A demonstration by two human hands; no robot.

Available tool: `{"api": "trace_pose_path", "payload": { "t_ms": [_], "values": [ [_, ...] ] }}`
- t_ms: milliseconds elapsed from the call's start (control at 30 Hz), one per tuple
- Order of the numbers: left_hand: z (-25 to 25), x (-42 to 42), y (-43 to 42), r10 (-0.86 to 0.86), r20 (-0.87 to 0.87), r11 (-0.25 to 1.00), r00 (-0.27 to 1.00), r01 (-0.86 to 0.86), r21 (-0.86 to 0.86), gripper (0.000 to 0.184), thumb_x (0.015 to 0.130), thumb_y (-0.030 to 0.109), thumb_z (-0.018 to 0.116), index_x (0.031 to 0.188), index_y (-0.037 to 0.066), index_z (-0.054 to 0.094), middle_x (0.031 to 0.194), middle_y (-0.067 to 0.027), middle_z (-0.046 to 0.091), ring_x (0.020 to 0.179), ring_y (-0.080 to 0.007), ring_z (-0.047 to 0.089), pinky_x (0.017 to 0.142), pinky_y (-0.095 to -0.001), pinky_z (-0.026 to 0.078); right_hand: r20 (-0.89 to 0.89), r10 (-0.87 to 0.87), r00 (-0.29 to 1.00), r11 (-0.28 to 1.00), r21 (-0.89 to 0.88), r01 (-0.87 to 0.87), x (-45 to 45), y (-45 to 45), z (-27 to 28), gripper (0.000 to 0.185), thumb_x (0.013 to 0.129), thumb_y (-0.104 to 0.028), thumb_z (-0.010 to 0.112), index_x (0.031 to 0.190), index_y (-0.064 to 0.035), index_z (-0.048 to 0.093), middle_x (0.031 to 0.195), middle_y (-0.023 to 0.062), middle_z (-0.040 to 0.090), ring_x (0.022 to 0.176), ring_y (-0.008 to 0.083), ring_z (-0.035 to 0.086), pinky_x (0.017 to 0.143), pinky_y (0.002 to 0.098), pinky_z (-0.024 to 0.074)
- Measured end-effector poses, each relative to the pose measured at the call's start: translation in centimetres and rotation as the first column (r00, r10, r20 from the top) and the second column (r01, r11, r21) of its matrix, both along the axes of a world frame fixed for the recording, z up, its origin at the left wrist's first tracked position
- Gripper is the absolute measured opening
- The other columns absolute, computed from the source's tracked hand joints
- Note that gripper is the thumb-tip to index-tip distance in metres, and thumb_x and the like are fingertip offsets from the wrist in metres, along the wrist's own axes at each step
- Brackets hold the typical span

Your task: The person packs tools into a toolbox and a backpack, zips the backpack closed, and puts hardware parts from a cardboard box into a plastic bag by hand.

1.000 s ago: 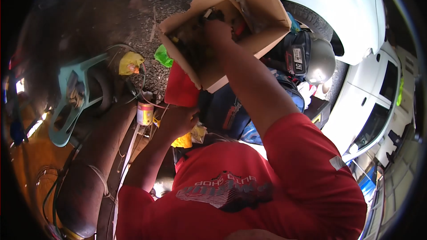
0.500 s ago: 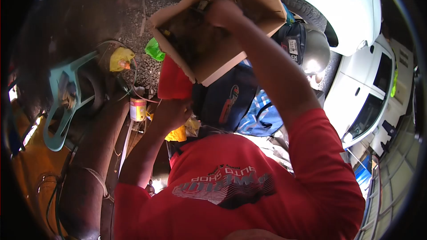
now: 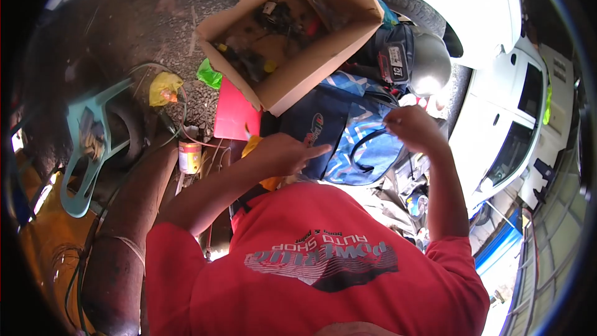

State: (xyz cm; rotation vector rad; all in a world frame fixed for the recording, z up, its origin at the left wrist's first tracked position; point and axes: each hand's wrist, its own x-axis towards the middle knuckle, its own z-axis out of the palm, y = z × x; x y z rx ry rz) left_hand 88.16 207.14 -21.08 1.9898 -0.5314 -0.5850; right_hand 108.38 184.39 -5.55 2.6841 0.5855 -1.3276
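Observation:
My left hand (image 3: 283,154) is held over the dark blue bag (image 3: 316,118), with one finger stretched out to the right and no object visible in it. Near the right side of the blue patterned bag (image 3: 373,152), my right hand (image 3: 415,127) has its fingers pinched together. Whatever may be between those fingertips is too small to make out. An open cardboard box (image 3: 292,90) stands beyond both hands, tilted in view. Inside it lie dark small parts (image 3: 277,18), some yellow bits and a clear plastic bag (image 3: 320,3).
A red surface (image 3: 236,112) is under the box. To the left are a yellow bag (image 3: 165,89), a green bag (image 3: 209,74), a paint can (image 3: 190,157), a teal plastic chair (image 3: 93,143) and a long rusty cylinder (image 3: 134,211). A white car (image 3: 460,0) stands at right.
My right hand has come out of the cardboard box and down to the right, over the blue bag. My left hand has moved right, away from the red surface, extending a finger.

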Motion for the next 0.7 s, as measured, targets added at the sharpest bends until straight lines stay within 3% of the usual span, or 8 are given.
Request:
{"api": "trace_pose_path", "payload": {
  "t_ms": [67,133,167,300,367,600,667,700],
  "values": [
    [0.2,1.3,-1.5,-0.243,0.015,0.952,0.970,0.236,0.194,0.050,0.092,0.015,0.058,0.142,0.024,0.056,0.083,-0.0125,0.070,0.071,-0.0331,0.070,0.062,-0.0469,0.054,0.020,0.138,0.990,0.988,-0.074,-0.137,-3.1,-0.6,-1.4,0.020,0.091,-0.017,0.059,0.097,-0.0094,0.077,0.089,0.0145,0.073,0.085,0.0349,0.071,0.080,0.0446,0.0554],
    [-1.3,1.0,-3.0,-0.178,0.063,0.963,0.982,0.161,0.215,0.048,0.090,0.017,0.061,0.137,0.023,0.058,0.083,-0.0144,0.070,0.071,-0.0349,0.070,0.062,-0.0483,0.054,-0.003,0.139,0.990,0.987,-0.076,-0.139,-5.8,-1.5,-3.4,0.023,0.087,-0.013,0.055,0.092,-0.0100,0.077,0.092,0.0151,0.073,0.092,0.0390,0.068,0.083,0.0494,0.0535],
    [-1.8,1.0,-3.5,-0.108,0.109,0.970,0.988,0.080,0.230,0.046,0.087,0.019,0.065,0.132,0.021,0.060,0.083,-0.0163,0.069,0.071,-0.0367,0.070,0.062,-0.0497,0.055,-0.018,0.262,0.965,0.960,-0.096,-0.263,-6.9,-2.4,-5.2,0.023,0.084,-0.010,0.053,0.089,-0.0106,0.076,0.092,0.0156,0.072,0.090,0.0387,0.068,0.081,0.0500,0.0533],
    [-1.6,1.3,-3.1,-0.100,0.018,0.973,0.995,0.094,0.212,0.027,0.089,0.020,0.062,0.115,0.016,0.064,0.082,-0.0177,0.069,0.072,-0.0365,0.071,0.061,-0.0496,0.055,0.069,0.218,0.974,0.975,0.024,-0.220,-9.2,-1.1,-7.5,0.016,0.083,-0.011,0.058,0.086,-0.0087,0.074,0.090,0.0173,0.070,0.093,0.0371,0.068,0.082,0.0479,0.0542],
    [-1.3,0.9,-2.6,-0.064,0.062,0.980,0.996,0.051,0.192,0.020,0.089,0.022,0.064,0.107,0.014,0.063,0.082,-0.0177,0.069,0.070,-0.0362,0.071,0.060,-0.0492,0.055,-0.075,0.128,0.989,0.966,0.237,-0.107,-9.5,-1.0,-8.6,0.016,0.086,-0.012,0.057,0.086,-0.0069,0.072,0.088,0.0170,0.068,0.091,0.0387,0.067,0.082,0.0485,0.0539],
    [-0.7,-0.1,-2.2,-0.005,0.059,0.982,0.998,-0.006,0.190,0.018,0.091,0.022,0.062,0.108,0.016,0.067,0.086,-0.0199,0.068,0.072,-0.0370,0.071,0.060,-0.0484,0.057,0.083,0.074,0.994,0.948,0.304,-0.096,-10.5,-0.3,-10.5,0.015,0.089,-0.014,0.063,0.094,-0.0037,0.073,0.084,0.0165,0.070,0.083,0.0362,0.069,0.076,0.0458,0.0534],
    [-1.3,-0.4,-2.4,0.036,0.102,0.987,0.994,-0.051,0.152,0.025,0.088,0.026,0.069,0.109,0.014,0.063,0.083,-0.0169,0.070,0.066,-0.0357,0.070,0.057,-0.0484,0.055,-0.062,-0.227,0.972,0.910,0.342,0.234,-9.1,-0.9,-7.6,0.017,0.089,-0.015,0.063,0.097,-0.0058,0.074,0.092,0.0198,0.071,0.091,0.0418,0.067,0.081,0.0461,0.0531],
    [-1.2,-0.4,-2.5,0.045,0.102,0.987,0.994,-0.060,0.149,0.025,0.088,0.026,0.069,0.109,0.014,0.063,0.083,-0.0169,0.070,0.066,-0.0357,0.070,0.057,-0.0484,0.055,-0.117,-0.256,0.960,0.913,0.297,0.280,-8.0,-1.7,-7.0,0.018,0.092,-0.017,0.065,0.100,-0.0042,0.073,0.087,0.0183,0.072,0.083,0.0341,0.071,0.074,0.0415,0.0541]
  ]
}}
